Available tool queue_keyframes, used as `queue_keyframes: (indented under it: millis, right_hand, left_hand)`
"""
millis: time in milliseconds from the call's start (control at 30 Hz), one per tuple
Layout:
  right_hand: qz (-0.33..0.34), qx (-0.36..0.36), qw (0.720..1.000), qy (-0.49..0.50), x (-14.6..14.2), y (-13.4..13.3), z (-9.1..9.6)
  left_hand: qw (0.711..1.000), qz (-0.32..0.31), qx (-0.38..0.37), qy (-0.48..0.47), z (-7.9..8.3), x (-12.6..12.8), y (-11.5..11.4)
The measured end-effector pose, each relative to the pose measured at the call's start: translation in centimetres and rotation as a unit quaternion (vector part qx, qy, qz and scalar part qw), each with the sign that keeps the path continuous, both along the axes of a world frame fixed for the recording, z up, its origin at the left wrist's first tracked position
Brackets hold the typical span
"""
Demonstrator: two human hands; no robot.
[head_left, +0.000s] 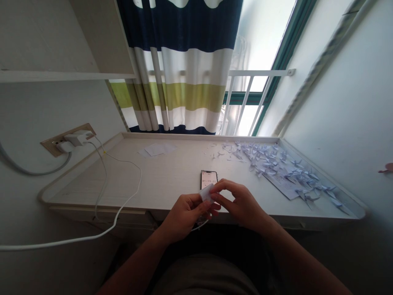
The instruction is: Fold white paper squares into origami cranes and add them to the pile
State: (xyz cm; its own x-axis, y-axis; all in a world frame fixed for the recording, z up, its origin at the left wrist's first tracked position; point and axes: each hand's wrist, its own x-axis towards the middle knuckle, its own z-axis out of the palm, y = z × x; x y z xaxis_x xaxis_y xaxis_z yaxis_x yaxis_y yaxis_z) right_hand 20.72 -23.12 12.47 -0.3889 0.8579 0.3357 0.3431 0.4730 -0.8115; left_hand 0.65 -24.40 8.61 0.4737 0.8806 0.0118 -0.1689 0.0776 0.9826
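Paper (206, 193), apparently folded, between the fingers (200, 210)

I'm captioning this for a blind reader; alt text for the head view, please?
A person's left hand and right hand hold a piece of white paper at a desk. Beyond them lies a phone, with folded paper shapes scattered to its right and a striped curtain behind.
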Motion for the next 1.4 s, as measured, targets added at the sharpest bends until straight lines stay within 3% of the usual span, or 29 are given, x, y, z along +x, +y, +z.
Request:
queue_keyframes:
  millis: [233, 500, 733, 1133, 1400]
  right_hand:
    - [-0.049, -0.014, 0.999, 0.011, -0.4, -0.2, -0.7]
    - [-0.094, -0.030, 0.991, 0.092, -1.1, -0.4, -1.6]
    - [-0.004, -0.129, 0.973, 0.189, -0.4, -0.4, -1.5]
    - [0.002, -0.109, 0.974, 0.196, 0.1, -0.6, -1.7]
    - [-0.014, -0.079, 0.990, 0.117, 0.9, -0.9, -1.2]
  left_hand:
    - [1.000, -0.015, -0.017, -0.018, -0.2, 0.3, -0.1]
    - [0.999, -0.029, -0.036, -0.015, -0.2, 0.2, -0.1]
    - [0.995, -0.060, -0.065, -0.040, -0.2, 0.4, -0.2]
    - [0.994, -0.070, -0.070, -0.050, 0.1, 0.5, -0.4]
    - [0.993, -0.051, -0.073, -0.076, -0.1, 0.7, -0.4]
